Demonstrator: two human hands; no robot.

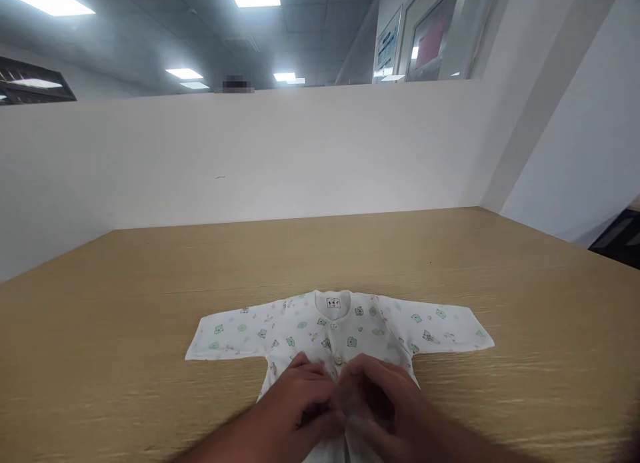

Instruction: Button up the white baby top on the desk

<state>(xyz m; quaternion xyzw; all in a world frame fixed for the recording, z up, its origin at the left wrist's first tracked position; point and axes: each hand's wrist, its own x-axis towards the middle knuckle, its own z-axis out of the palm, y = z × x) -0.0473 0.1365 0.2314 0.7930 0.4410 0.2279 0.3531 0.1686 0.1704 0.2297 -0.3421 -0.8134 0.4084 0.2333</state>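
Observation:
A small white baby shirt [373,323] with green bear prints lies face up on the wooden table, its sleeves spread to both sides. Buttons run down its front, and two of them show near the neck. My left hand [305,399] is closed at the front placket, thumb and fingers pinched together. Right against it, my right hand [375,396] pinches the same edge, slightly blurred. The fingertips of both hands meet over the placket and hide what lies between them. My hands and forearms cover much of the shirt's lower part.
The wooden table [200,263] reaches back to a low white partition [300,156]. White walls stand at the left and right. A dark object [620,239] is at the far right edge. Beyond the partition, the blurred top of a person's head [238,84] shows.

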